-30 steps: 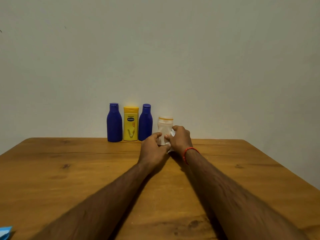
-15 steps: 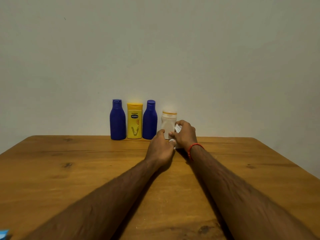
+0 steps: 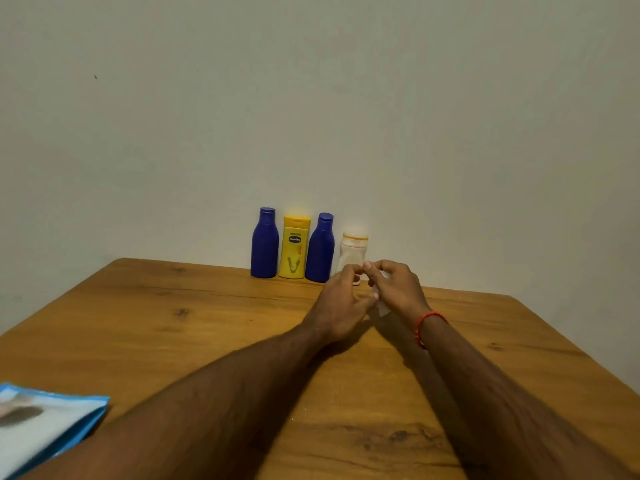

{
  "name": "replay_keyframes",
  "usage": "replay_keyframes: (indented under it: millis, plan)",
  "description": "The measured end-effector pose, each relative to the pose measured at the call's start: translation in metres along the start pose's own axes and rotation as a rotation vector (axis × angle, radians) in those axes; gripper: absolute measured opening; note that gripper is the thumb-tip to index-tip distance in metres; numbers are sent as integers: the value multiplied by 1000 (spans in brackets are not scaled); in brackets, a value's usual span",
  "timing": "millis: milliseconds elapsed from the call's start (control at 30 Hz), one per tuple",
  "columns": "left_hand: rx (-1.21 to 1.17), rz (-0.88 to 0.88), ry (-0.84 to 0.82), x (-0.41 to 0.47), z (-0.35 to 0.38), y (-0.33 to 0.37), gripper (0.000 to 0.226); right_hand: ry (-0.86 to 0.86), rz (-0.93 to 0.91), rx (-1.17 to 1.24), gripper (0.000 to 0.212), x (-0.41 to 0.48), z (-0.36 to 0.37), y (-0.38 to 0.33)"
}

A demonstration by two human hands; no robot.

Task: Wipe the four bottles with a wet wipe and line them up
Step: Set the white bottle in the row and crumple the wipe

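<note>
Four bottles stand in a row against the wall at the table's far edge: a blue bottle (image 3: 264, 244), a yellow bottle (image 3: 294, 248), a second blue bottle (image 3: 320, 249) and a white bottle (image 3: 354, 252) with an orange ring. Just in front of the white bottle, my left hand (image 3: 341, 303) has its fingers curled loosely and holds nothing that I can see. Beside it, my right hand (image 3: 394, 287) holds a crumpled white wet wipe (image 3: 381, 304), mostly hidden under the palm. Neither hand touches the white bottle.
The wooden table (image 3: 207, 334) ends at the wall behind the bottles. A blue and white wipes pack (image 3: 38, 424) lies at the near left corner. A red thread band (image 3: 424, 323) circles my right wrist.
Both hands have come off the white bottle and drawn back toward me. The white bottle now stands at the right end of the row. The view has tilted, bringing the wipes pack in.
</note>
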State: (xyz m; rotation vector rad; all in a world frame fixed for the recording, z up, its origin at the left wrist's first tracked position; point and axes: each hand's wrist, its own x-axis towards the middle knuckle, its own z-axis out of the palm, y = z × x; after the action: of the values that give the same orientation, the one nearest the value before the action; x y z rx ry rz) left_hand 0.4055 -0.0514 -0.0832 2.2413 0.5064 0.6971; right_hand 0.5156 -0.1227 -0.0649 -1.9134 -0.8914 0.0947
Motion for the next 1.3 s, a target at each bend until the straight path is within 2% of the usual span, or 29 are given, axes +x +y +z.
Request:
replay_keyframes:
  millis: [67, 200, 267, 433, 600, 767, 1100, 1300]
  plan:
    - [-49, 17, 15, -12, -7, 9, 58, -67, 23, 65, 39, -15, -9, -13]
    - [-92, 82, 87, -38, -35, 20, 54, -253, 106, 335, 31, -51, -19, -45]
    - [-73, 101, 143, -56, -52, 22, 51, -303, 96, 416, 43, -69, -20, -61]
    - [-155, 59, 207, -117, -81, 31, 41, -272, 20, 447, 59, -125, -18, -86]
    - [-212, 53, 233, -187, -109, 44, 37, -225, 8, 563, 43, -195, -16, -110]
    - [-273, 23, 279, -247, -139, 61, 29, -221, -54, 506, 19, -252, -17, -139]
    - [-250, -20, 380, -350, -188, 68, 33, -426, -54, 572, 27, -346, -1, -186]
    - [-301, -67, 435, -404, -215, 63, 37, -464, -107, 615, 25, -389, 19, -210]
